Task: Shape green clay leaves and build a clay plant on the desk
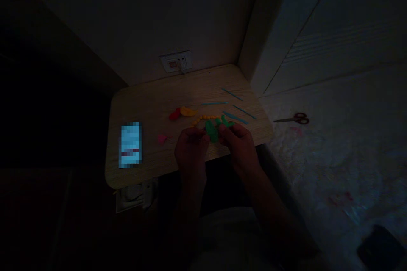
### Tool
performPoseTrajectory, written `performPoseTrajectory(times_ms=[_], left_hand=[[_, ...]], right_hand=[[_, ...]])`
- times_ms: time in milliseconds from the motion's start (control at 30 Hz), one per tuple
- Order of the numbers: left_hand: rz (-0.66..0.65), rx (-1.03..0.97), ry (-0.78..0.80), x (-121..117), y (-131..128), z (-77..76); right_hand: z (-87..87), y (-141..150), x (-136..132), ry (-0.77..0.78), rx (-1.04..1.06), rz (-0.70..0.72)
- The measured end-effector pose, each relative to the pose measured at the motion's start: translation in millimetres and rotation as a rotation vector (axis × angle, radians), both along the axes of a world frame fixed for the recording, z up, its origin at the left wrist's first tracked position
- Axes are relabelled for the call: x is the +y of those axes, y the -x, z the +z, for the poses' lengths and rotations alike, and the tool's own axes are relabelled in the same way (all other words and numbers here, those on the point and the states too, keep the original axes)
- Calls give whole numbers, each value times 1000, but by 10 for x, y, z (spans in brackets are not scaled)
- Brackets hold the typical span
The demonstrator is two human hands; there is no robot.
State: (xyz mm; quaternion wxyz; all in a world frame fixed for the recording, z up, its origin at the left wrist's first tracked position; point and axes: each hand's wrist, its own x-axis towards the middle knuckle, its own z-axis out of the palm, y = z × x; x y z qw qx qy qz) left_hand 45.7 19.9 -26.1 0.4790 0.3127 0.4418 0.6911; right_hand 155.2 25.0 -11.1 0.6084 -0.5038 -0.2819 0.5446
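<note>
Both my hands are together over the front edge of the small wooden table. Between them is a green modelling clay piece point(212, 132), with a blocky body and short branching bits at its right. My left hand point(191, 146) is closed with its thumb and fingers on the body's left side. On the other side my right hand point(239, 144) pinches the piece near the branching end. Just behind them, a curved row of small orange balls point(208, 117) lies on the table. The light is dim, so finger details are hard to make out.
On the wooden table point(143, 106) lie red clay point(174, 114), orange clay point(188, 111), a pink piece point(162, 138) and several thin blue tools point(235, 117). A lit, blurred phone point(130, 145) is at left. Scissors point(292, 119) rest on a pale quilted surface. A wall socket point(176, 61) holds a plug.
</note>
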Motion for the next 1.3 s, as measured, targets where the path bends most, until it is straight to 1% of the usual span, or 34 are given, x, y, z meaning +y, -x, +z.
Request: performPoseTrajectory(times_ms=[100, 200, 233, 300, 367, 433, 467, 567, 767, 867, 933, 1000, 1067, 1200, 1300], left_hand=[[-83, -40, 3, 1, 26, -13], [-159, -55, 11, 21, 62, -14], [-167, -46, 13, 30, 70, -13], [-136, -1, 21, 49, 77, -11], [-70, 54, 32, 61, 74, -7], [-22, 82, 35, 61, 66, -2], [-17, 80, 35, 57, 61, 0], [-28, 45, 40, 40, 46, -4], [-17, 5, 38, 46, 66, -18], [-87, -9, 51, 54, 100, 12], [-134, 12, 67, 55, 120, 35], [-154, 48, 76, 52, 135, 50], [-141, 71, 84, 48, 146, 56], [-116, 81, 116, 47, 156, 55], [-103, 68, 119, 52, 160, 53]], right_hand=[[5, 12, 3, 1, 17, -16], [22, 7, 3, 7, -15, 6], [29, 0, 3, 9, -34, 20], [42, -21, 8, 3, -62, 60], [56, -47, 17, -18, -68, 87], [69, -71, 30, -47, -70, 84], [74, -79, 36, -60, -76, 74], [78, -86, 43, -74, -104, 61], [47, -39, 9, -17, -79, 50], [53, -39, -3, -19, -71, 55], [64, -52, -4, -34, -67, 85], [70, -71, 0, -53, -64, 121], [71, -90, 9, -60, -57, 117], [71, -120, 25, -59, -69, 57], [76, -126, 27, -59, -72, 52]])
